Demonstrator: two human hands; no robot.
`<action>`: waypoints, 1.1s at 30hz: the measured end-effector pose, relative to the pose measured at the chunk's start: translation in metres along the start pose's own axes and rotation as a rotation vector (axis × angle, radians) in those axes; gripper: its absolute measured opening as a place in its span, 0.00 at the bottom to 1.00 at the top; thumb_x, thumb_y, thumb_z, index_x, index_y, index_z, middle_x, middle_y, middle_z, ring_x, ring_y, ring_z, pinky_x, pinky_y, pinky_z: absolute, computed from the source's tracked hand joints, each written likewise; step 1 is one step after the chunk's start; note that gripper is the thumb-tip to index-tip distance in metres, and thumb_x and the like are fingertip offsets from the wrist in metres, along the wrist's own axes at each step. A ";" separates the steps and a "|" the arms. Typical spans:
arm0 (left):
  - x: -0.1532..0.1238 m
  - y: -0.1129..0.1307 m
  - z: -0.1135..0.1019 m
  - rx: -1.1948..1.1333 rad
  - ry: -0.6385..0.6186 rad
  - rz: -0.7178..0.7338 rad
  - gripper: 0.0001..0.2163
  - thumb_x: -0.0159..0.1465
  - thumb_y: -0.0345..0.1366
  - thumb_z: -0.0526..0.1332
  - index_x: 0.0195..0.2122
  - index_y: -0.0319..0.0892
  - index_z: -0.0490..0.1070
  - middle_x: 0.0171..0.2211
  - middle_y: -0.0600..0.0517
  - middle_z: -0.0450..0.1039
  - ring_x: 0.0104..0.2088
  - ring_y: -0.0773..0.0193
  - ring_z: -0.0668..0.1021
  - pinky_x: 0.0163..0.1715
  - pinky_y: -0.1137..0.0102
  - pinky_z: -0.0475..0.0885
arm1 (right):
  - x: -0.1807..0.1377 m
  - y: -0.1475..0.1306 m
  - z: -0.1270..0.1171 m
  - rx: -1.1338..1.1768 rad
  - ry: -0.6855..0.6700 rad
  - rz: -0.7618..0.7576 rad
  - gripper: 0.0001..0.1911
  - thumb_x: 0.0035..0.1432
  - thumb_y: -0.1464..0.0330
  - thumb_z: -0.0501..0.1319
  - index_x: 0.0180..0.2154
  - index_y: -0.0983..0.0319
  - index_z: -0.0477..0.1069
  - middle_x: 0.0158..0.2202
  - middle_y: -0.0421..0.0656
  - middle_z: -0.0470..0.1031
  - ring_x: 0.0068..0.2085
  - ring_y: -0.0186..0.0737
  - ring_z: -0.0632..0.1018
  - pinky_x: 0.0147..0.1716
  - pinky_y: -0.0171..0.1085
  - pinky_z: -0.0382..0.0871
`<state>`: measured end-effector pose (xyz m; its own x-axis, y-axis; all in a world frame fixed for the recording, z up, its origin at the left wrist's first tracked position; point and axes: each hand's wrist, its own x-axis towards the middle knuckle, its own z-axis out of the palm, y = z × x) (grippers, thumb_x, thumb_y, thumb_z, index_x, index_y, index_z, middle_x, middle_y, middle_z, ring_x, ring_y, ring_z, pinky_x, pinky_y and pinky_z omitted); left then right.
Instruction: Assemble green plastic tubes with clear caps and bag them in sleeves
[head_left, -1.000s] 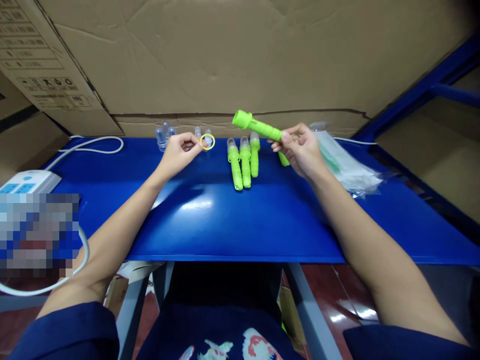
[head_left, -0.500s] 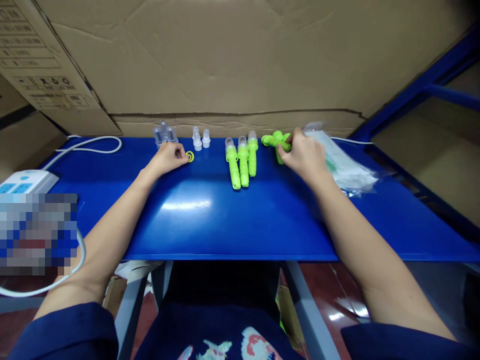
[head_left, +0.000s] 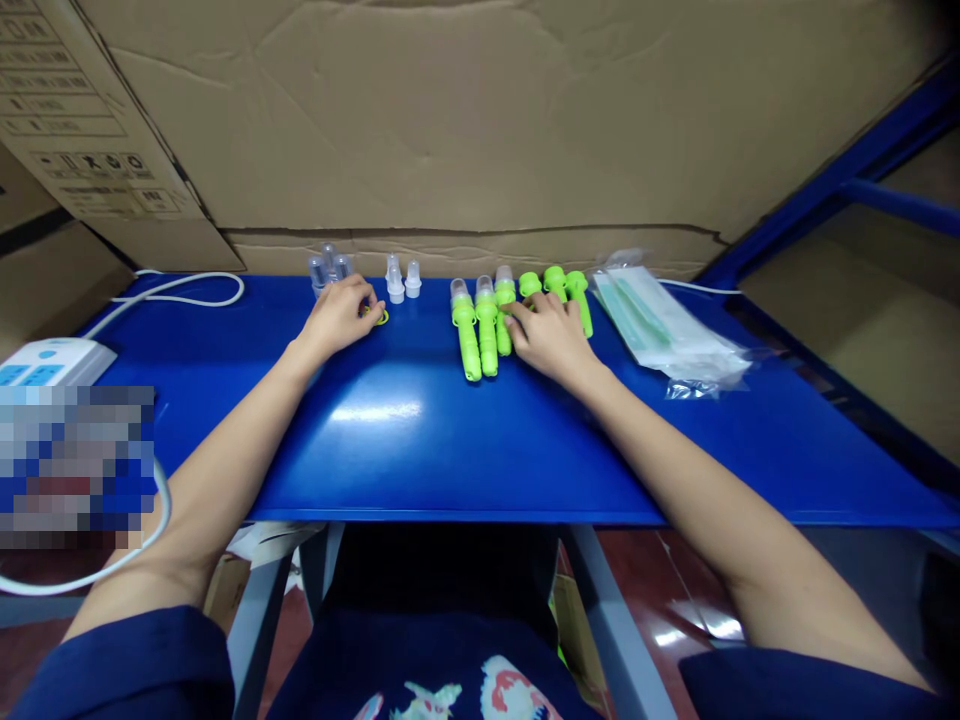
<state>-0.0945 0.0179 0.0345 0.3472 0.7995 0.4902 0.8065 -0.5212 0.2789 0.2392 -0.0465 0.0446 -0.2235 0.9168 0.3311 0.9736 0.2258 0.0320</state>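
My left hand (head_left: 339,318) is on the table at left, thumb and fingers pinched at a small yellow ring (head_left: 385,318), which they partly cover. Just behind it stand several clear plastic caps (head_left: 328,262), partly hidden. A few small white-based clear caps (head_left: 395,280) stand to its right. My right hand (head_left: 553,338) lies over a row of lime-green flashlight-like bodies without clear caps (head_left: 555,278), fingers apart, covering their lower parts. Left of that hand, three similar green bodies with clear caps (head_left: 466,335) lie side by side; its thumb is near the rightmost.
A clear plastic bag with white and green contents (head_left: 667,320) lies right of the green bodies. A white power strip (head_left: 52,362) with a white cable (head_left: 195,290) is at left. Cardboard (head_left: 450,120) walls the back; a blue metal frame (head_left: 825,170) rises at right.
My right hand has moved left and let go of the green body it held. The green bodies that were jumbled now stand in a row. My left hand has shifted slightly at the ring.
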 end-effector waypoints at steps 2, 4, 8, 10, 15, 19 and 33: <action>-0.001 0.006 -0.001 0.032 -0.006 0.002 0.10 0.67 0.40 0.59 0.30 0.43 0.73 0.38 0.44 0.78 0.36 0.55 0.77 0.45 0.59 0.72 | 0.000 -0.003 -0.002 0.015 -0.042 -0.003 0.23 0.74 0.66 0.47 0.54 0.67 0.78 0.52 0.62 0.79 0.56 0.66 0.76 0.53 0.58 0.66; -0.001 0.011 -0.002 0.052 0.006 0.017 0.10 0.67 0.39 0.58 0.31 0.42 0.74 0.39 0.44 0.79 0.37 0.55 0.78 0.46 0.59 0.72 | 0.001 -0.002 -0.004 0.018 -0.074 0.039 0.21 0.74 0.66 0.48 0.49 0.67 0.78 0.47 0.61 0.81 0.51 0.64 0.79 0.52 0.57 0.67; -0.001 0.022 -0.005 0.066 0.008 0.068 0.10 0.68 0.38 0.58 0.33 0.41 0.76 0.39 0.44 0.80 0.37 0.55 0.79 0.44 0.61 0.72 | 0.001 0.007 0.001 0.084 -0.079 0.144 0.18 0.70 0.61 0.58 0.52 0.67 0.74 0.40 0.60 0.81 0.43 0.65 0.82 0.43 0.55 0.72; -0.001 0.030 -0.007 0.072 -0.023 0.098 0.12 0.69 0.38 0.57 0.35 0.40 0.77 0.40 0.43 0.80 0.38 0.55 0.80 0.45 0.60 0.72 | 0.001 0.012 0.006 0.155 -0.048 0.137 0.20 0.68 0.60 0.61 0.54 0.67 0.71 0.37 0.58 0.80 0.40 0.65 0.82 0.39 0.55 0.74; -0.005 0.054 -0.014 0.079 -0.058 0.200 0.12 0.71 0.36 0.55 0.47 0.38 0.77 0.50 0.40 0.80 0.52 0.49 0.81 0.54 0.57 0.72 | 0.000 0.013 0.004 0.358 0.070 0.100 0.20 0.68 0.57 0.61 0.53 0.64 0.69 0.34 0.54 0.78 0.37 0.62 0.82 0.40 0.56 0.76; -0.007 0.070 -0.015 0.059 0.015 0.331 0.23 0.72 0.39 0.59 0.67 0.41 0.66 0.68 0.37 0.68 0.69 0.46 0.71 0.64 0.54 0.68 | -0.008 -0.003 -0.013 0.721 0.077 -0.070 0.23 0.66 0.51 0.64 0.53 0.59 0.66 0.39 0.50 0.78 0.33 0.50 0.81 0.36 0.48 0.77; -0.011 0.080 -0.014 0.365 -0.270 0.302 0.18 0.73 0.53 0.62 0.51 0.43 0.73 0.39 0.45 0.84 0.35 0.54 0.84 0.30 0.66 0.60 | -0.001 0.002 -0.024 0.802 -0.366 -0.123 0.40 0.64 0.32 0.50 0.25 0.60 0.69 0.18 0.40 0.66 0.19 0.33 0.64 0.22 0.38 0.57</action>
<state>-0.0409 -0.0367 0.0630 0.6608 0.7036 0.2612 0.7490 -0.6404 -0.1698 0.2422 -0.0553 0.0673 -0.4589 0.8875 0.0425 0.6476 0.3669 -0.6678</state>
